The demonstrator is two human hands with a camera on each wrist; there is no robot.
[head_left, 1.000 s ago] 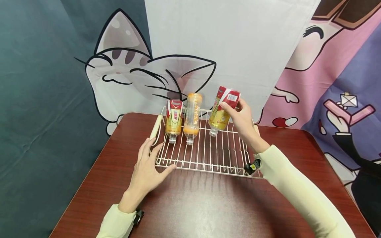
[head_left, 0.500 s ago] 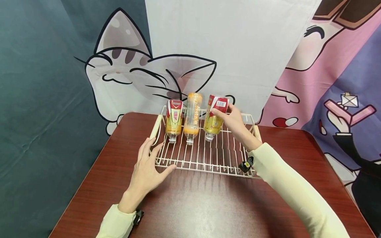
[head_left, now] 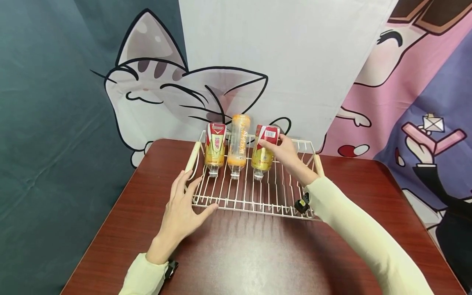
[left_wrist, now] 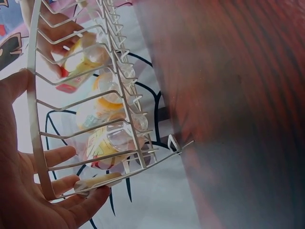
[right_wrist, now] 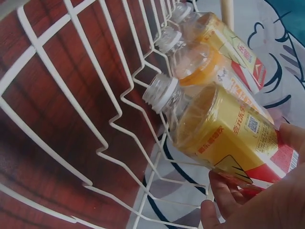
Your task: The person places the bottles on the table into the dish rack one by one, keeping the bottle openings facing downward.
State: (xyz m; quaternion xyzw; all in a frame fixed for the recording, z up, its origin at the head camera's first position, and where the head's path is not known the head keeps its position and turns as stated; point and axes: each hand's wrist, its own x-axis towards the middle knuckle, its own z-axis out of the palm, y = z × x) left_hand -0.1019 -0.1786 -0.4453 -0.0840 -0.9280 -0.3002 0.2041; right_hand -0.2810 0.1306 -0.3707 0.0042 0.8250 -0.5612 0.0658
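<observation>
My right hand (head_left: pixel 287 155) grips an empty, capless plastic bottle (head_left: pixel 262 157) with a red and yellow label. The bottle is upside down, its neck against the wires of a white wire rack (head_left: pixel 254 206). In the right wrist view, the clear bottle neck (right_wrist: pixel 162 93) points at the wires. Left of it, an orange-and-clear bottle (head_left: pixel 237 143) and another red-and-yellow bottle (head_left: pixel 215 147) also stand neck down in the rack. My left hand (head_left: pixel 180 209) is spread at the rack's front left corner; in the left wrist view its thumb and fingers touch the rack frame (left_wrist: pixel 34 114).
The rack has a pale handle (head_left: pixel 193 157) on its left side and another handle (head_left: pixel 318 165) on the right. It stands on a dark red wooden table (head_left: pixel 236 254). Behind it hangs a cartoon-printed cloth (head_left: pixel 295 61).
My right hand has lowered the red-and-yellow bottle and moved it left, beside the orange bottle. It leans less now. My left hand has stayed in place.
</observation>
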